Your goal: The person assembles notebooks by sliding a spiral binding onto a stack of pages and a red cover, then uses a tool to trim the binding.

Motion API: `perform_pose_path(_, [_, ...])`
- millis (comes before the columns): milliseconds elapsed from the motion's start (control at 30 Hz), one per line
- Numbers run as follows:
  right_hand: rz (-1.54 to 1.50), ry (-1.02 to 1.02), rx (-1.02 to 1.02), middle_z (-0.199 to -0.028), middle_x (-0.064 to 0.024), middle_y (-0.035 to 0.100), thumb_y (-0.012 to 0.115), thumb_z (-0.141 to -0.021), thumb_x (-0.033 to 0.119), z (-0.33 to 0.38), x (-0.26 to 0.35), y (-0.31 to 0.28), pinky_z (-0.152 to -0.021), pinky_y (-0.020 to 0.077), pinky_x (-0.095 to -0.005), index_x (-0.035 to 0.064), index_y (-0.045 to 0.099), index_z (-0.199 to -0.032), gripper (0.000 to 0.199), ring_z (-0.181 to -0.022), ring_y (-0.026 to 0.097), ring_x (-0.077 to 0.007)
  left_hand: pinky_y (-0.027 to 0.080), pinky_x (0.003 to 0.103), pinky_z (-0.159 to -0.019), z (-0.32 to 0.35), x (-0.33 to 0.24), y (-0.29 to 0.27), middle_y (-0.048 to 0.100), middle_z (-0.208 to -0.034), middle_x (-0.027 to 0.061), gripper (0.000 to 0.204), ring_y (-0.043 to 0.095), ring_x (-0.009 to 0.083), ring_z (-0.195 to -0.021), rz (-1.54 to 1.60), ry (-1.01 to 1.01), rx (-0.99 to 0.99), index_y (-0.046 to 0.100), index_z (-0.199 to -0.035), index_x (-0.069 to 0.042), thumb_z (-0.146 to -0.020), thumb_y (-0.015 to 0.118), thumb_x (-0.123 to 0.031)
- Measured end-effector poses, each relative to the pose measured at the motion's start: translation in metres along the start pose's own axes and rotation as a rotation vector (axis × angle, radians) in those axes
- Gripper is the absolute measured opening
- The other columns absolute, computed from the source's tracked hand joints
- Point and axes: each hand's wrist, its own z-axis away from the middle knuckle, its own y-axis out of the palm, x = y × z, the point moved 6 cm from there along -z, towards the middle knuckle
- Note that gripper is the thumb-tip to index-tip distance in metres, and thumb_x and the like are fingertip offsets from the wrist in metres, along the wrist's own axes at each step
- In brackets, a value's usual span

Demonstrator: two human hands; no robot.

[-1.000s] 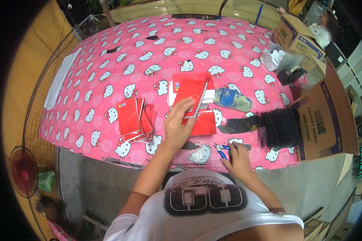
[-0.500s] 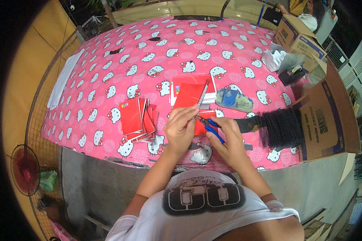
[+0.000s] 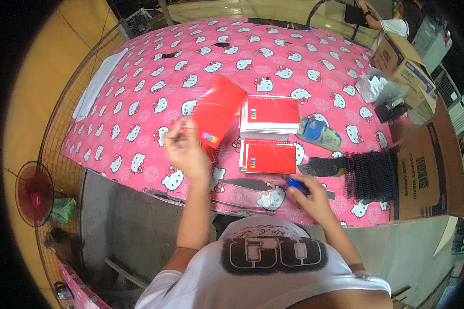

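My left hand (image 3: 184,149) holds a red notebook (image 3: 216,110) lifted and tilted above the pink cat-print table cover (image 3: 154,82), over the left part of the table. My right hand (image 3: 312,198) rests near the table's front edge and grips a blue-handled tool (image 3: 296,184). Two stacks of red spiral notebooks lie in the middle: a far stack (image 3: 270,114) and a near stack (image 3: 269,156). A bundle of black spiral coils (image 3: 368,174) lies to the right of my right hand.
A blue patterned pouch (image 3: 319,132) lies right of the stacks. An open cardboard box (image 3: 423,170) stands at the right edge, another box (image 3: 404,62) further back. A red fan (image 3: 33,193) stands on the floor at left. A folded white cloth (image 3: 95,85) hangs at the table's left edge.
My left hand has picked a red notebook off the pile and carried it up and left. My right hand has dropped back to the front edge with the blue tool.
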Motion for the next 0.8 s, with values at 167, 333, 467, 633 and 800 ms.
perform_pose_path(167, [0.551, -0.227, -0.032, -0.11, -0.0157, 0.058, 0.072, -0.075, 0.021, 0.028, -0.018, 0.003, -0.088, 0.0421, -0.0429, 0.0078, 0.066, -0.109, 0.037, -0.105, 0.053, -0.0326, 0.047, 0.028, -0.075, -0.035, 0.069, -0.105, 0.061, -0.095, 0.009, 0.022, 0.057, 0.0127, -0.084, -0.387, -0.26, -0.108, 0.057, -0.091, -0.001, -0.08, 0.074, -0.01])
perform_pose_path(333, [0.433, -0.466, -0.02, -0.105, -0.0164, 0.056, 0.072, -0.071, 0.016, -0.033, 0.059, 0.041, -0.084, 0.0425, -0.045, 0.0087, 0.067, -0.102, 0.032, -0.099, 0.053, -0.0336, 0.043, 0.036, -0.088, -0.022, 0.068, -0.131, 0.061, -0.105, 0.0103, 0.029, 0.055, 0.0213, -0.102, -1.14, -0.072, -0.052, 0.061, -0.099, -0.003, -0.077, 0.075, -0.016])
perform_pose_path(467, [0.65, -0.556, 0.061, -0.103, -0.0149, 0.057, 0.065, -0.074, 0.014, -0.077, 0.057, 0.095, -0.077, 0.0474, -0.043, 0.0103, 0.068, -0.098, 0.024, -0.098, 0.055, -0.0317, 0.039, 0.038, -0.096, -0.011, 0.031, -0.071, 0.06, -0.113, 0.0096, 0.029, 0.05, 0.0241, -0.115, -0.833, 0.169, 0.151, 0.062, -0.107, -0.006, -0.079, 0.071, -0.01])
perform_pose_path(633, [0.493, -0.587, 0.386, -0.091, -0.0137, 0.063, 0.067, -0.075, 0.014, -0.105, 0.051, 0.096, -0.075, 0.0493, -0.0434, 0.0063, 0.067, -0.099, 0.025, -0.085, 0.061, -0.0333, 0.045, 0.023, -0.081, 0.026, 0.023, -0.04, 0.062, -0.102, 0.0026, 0.019, 0.057, 0.0087, -0.087, -0.158, -0.447, 0.333, 0.063, -0.106, -0.004, -0.087, 0.063, -0.004])
perform_pose_path(800, [0.336, -0.503, 0.363, -0.095, -0.0162, 0.063, 0.063, -0.079, 0.011, -0.112, 0.057, 0.082, -0.076, 0.0494, -0.045, 0.0052, 0.064, -0.099, 0.022, -0.087, 0.06, -0.0352, 0.05, 0.026, -0.07, 0.056, 0.034, -0.015, 0.063, -0.095, 0.0055, 0.023, 0.059, 0.0112, -0.077, -0.071, -0.918, 0.471, 0.056, -0.111, -0.004, -0.091, 0.06, -0.015])
